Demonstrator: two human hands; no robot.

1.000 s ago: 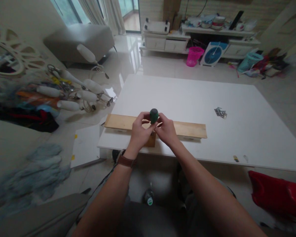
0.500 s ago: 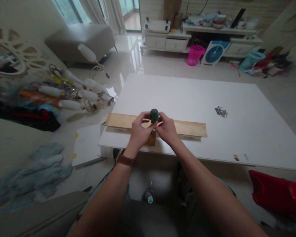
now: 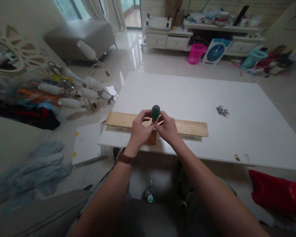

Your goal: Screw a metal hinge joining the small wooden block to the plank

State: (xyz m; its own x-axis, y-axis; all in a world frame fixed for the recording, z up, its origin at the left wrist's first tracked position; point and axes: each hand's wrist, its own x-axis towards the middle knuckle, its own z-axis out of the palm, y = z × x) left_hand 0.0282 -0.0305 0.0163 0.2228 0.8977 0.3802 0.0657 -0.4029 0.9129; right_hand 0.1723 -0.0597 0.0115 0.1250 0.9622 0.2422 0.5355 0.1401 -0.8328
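Observation:
A screwdriver with a green and black handle (image 3: pixel 155 113) stands almost upright over the wooden plank, its tip hidden behind my fingers. My left hand (image 3: pixel 142 129) curls round the handle from the left, thumb and fingers closed on it. From the other side, my right hand (image 3: pixel 167 127) pinches at the screwdriver just below the handle. Under both hands lies the long pale plank (image 3: pixel 192 127), along the near side of the white table. A short reddish-brown wood piece (image 3: pixel 152 140) juts from beneath the plank toward me, with a small bit of metal at its top.
The white tabletop (image 3: pixel 182 95) holds a small pile of metal brackets (image 3: pixel 222 111) to the right and two small items (image 3: pixel 237 157) near its front edge. A white panel (image 3: pixel 87 143) is left of the table, by lamp arms (image 3: pixel 88 93). Something red (image 3: pixel 276 191) sits at lower right.
The screwdriver handle leans slightly differently, its top a little farther right and up in view. Both hands keep their places on it; the whole view has shifted slightly.

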